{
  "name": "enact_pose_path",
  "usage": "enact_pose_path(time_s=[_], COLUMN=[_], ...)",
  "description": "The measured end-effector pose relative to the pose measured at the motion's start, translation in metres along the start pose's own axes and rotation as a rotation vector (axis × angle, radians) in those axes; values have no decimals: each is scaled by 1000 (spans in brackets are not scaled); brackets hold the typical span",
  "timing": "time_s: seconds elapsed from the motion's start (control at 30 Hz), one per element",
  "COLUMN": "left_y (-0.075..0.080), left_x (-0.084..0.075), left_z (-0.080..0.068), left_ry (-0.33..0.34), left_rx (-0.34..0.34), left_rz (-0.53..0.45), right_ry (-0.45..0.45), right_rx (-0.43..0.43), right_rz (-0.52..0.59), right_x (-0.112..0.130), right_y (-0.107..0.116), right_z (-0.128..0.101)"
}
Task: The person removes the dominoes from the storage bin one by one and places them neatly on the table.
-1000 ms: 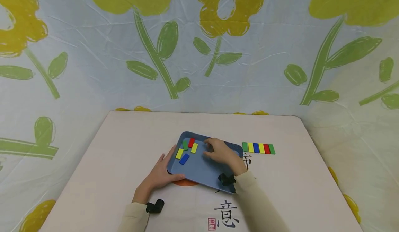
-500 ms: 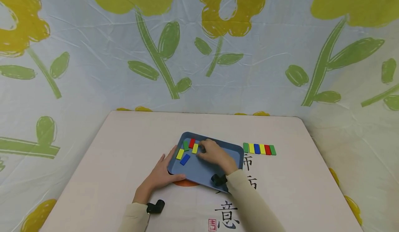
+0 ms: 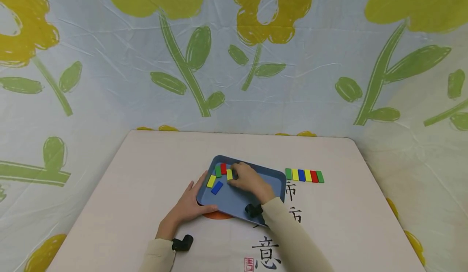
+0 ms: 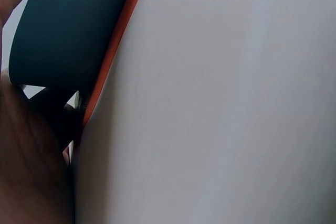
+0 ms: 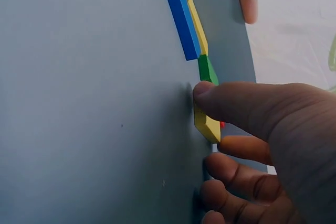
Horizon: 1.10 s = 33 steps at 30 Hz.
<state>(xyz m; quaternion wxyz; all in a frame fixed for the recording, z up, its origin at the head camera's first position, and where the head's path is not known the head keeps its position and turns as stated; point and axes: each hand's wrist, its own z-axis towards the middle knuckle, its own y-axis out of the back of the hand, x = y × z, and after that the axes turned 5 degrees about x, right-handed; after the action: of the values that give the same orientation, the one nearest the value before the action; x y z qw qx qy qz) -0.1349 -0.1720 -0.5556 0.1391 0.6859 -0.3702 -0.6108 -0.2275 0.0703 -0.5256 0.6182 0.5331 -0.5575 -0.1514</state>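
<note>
Table [image 3: 146,174] first: we see a pale cloth with printed characters, and a blue tray [image 3: 263,178] sitting mid-table, slightly skewed. Left hand [image 3: 188,207] lies flat against the tray's near-left edge, fingers straight and thumb along the rim, holding nothing; we read that as bracing the tray so it doesn't slide. Right hand [image 3: 248,180] is over the tray, thumb and fingers pinching a yellow block [image 5: 207,124] at the far-left part of the tray, block touching the tray floor. Around it: a green block [image 3: 217,170], a red block [image 3: 223,168], a second yellow block [image 3: 211,181] and a blue block [image 3: 217,187], loosely clustered. Off the tray, to the right, a row of coloured blocks [image 3: 304,175] sits edge to edge, apparently a laid-out sequence.
</note>
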Motion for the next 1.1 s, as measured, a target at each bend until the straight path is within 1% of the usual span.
enact_pose_path(time_s=[0.27, 0.5, 0.73, 0.93, 1.1], left_y=[0, -1, 0, -1, -2], left_x=[-1, 1, 0, 1, 1], left_z=[-1, 0, -1, 0, 1], left_ry=[-10, -2, 7, 15, 27], left_rx=[3, 2, 4, 2, 3], left_rz=[4, 10, 5, 14, -2], right_ry=[-18, 3, 17, 12, 11], right_rx=[-6, -14, -34, -55, -54], right_rz=[-18, -23, 11, 49, 62], right_x=[3, 0, -5, -5, -7], right_y=[0, 3, 8, 17, 26], right_z=[-1, -3, -7, -16, -24])
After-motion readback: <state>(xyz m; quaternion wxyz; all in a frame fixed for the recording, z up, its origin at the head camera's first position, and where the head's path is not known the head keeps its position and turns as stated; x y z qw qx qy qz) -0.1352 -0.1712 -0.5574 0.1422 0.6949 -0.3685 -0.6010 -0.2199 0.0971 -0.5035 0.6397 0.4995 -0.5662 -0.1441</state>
